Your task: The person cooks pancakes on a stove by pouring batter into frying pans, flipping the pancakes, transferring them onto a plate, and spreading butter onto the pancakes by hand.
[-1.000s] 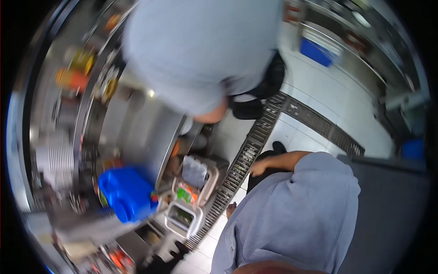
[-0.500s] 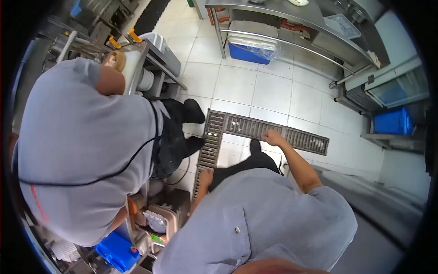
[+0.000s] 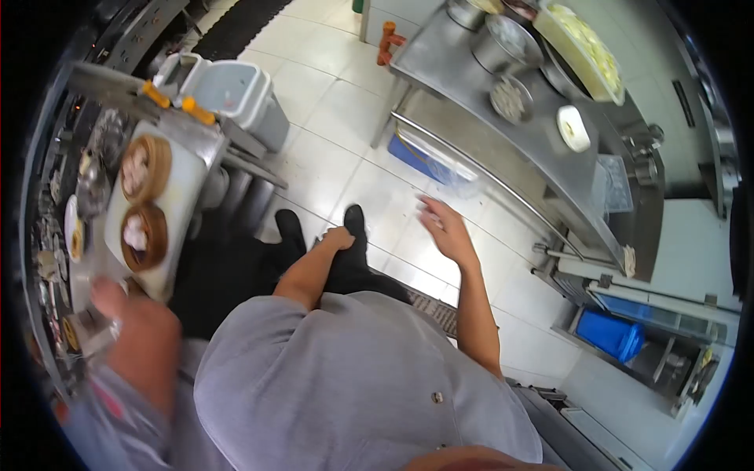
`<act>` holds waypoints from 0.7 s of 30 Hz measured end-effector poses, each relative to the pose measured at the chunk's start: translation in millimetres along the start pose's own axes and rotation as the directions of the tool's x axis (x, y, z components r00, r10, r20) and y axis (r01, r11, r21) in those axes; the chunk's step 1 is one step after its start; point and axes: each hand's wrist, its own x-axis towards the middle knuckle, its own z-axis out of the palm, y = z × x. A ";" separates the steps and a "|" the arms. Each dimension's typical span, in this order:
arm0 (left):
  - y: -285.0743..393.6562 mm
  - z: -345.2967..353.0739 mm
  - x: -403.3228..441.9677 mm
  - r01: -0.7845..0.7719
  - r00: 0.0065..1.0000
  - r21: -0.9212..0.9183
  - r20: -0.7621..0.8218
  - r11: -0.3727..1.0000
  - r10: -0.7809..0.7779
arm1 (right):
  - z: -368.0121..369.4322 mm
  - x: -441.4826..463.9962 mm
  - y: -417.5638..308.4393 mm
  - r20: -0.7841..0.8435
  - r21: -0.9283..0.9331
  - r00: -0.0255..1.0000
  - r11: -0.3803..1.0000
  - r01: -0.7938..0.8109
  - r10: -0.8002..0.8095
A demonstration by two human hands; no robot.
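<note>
My left hand [image 3: 339,238] hangs in front of my body, just over my black boot [image 3: 356,224]. Its fingers are curled in, and nothing shows in them. Out ahead of me and to the right, my right hand [image 3: 446,229] is open above the white floor tiles, fingers apart and holding nothing. Neither hand touches an object. At the left, two bamboo steamers [image 3: 147,169] with pale dumplings stand on a white cutting board [image 3: 174,206]. A co-worker's blurred hand [image 3: 108,298] is beside that board.
A steel table [image 3: 471,86] at upper right carries metal pots [image 3: 506,43], a bowl [image 3: 511,99] and a long tub [image 3: 581,51] of pale cut food. Below it sits a blue-and-white cooler [image 3: 420,161]. Grey-white bins [image 3: 236,90] stand beyond the counter. A floor grate [image 3: 433,310] runs by my legs.
I have moved forward past most of the floor grate, and the steel table is nearer. The co-worker is now at lower left. My right hand has opened from a curled shape.
</note>
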 end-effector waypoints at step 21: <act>-121.5 -679.1 110.8 -0.439 0.810 -0.818 -0.539 0.372 -0.229 | -1.9 720.7 -200.0 0.274 -0.210 0.911 0.905 0.371 -0.309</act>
